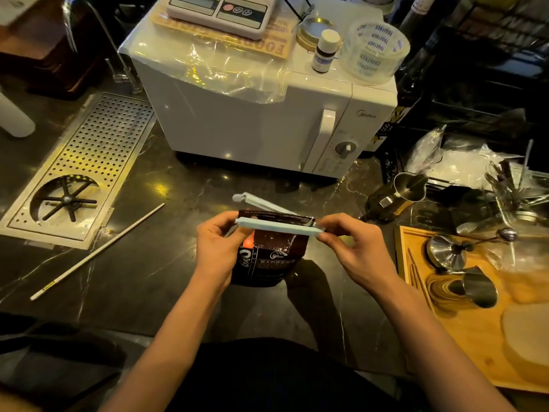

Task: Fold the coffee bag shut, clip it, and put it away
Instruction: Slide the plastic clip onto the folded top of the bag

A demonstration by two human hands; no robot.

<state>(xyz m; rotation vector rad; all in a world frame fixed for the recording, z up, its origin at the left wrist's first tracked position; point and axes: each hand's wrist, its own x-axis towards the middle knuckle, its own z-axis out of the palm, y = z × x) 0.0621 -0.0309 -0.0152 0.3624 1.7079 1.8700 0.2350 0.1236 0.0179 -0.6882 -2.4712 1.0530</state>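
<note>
A dark brown coffee bag (267, 260) with white and orange print stands upright over the dark marble counter (166, 263), its top folded flat. A long pale blue sealing clip (279, 226) lies across the fold; its front bar sits on the bag and its rear bar (258, 202) angles up and away behind, so the clip gapes. My left hand (218, 248) grips the bag's left side and the clip's left end. My right hand (353, 248) pinches the clip's right end at the hinge.
A white microwave (252, 114) stands just behind, with a scale, tape roll and small bottle on top. A perforated drain tray (98, 162) and a white stick (98, 251) lie at left. Metal pitchers and a wooden tray (463, 331) with a tamper crowd the right.
</note>
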